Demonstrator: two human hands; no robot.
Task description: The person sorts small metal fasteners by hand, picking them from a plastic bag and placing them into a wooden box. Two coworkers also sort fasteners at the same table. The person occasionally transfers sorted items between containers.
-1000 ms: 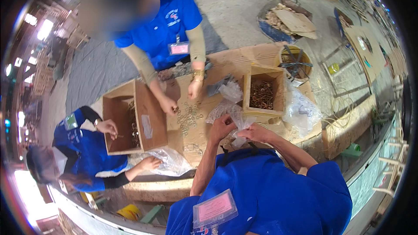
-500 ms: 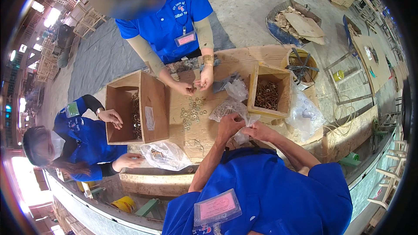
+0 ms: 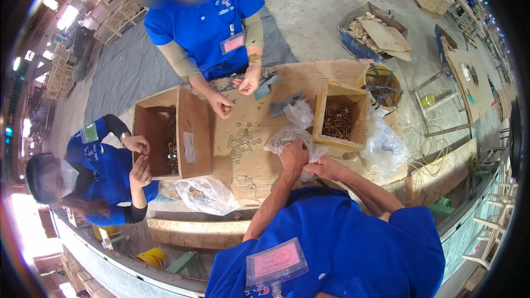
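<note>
A clear plastic bag [image 3: 279, 137] lies at the near side of the cardboard-covered table. My left hand [image 3: 294, 155] is closed on the bag, its fingertips partly hidden by the plastic and the hand itself. Close beside it, my right hand [image 3: 326, 168] pinches the bag's near right edge. What lies inside this bag I cannot make out. Just beyond my hands stands a wooden box [image 3: 358, 99] holding many brown screws [image 3: 337, 122]. To the left of the bag, several metal washers [image 3: 242, 143] are spread over the cardboard [image 3: 259, 179].
A larger wooden box [image 3: 197, 127] with screws stands left, with a clear bag [image 3: 207, 196] of screws near it. Two co-workers in blue shirts [image 3: 196, 33] work across and at left. More plastic bags [image 3: 385, 146] and a yellow bucket [image 3: 393, 99] are at right.
My left hand has turned slightly over the bag; my right hand stays at its edge. The left co-worker's hands have come together by the box. The far co-worker's hands have moved apart.
</note>
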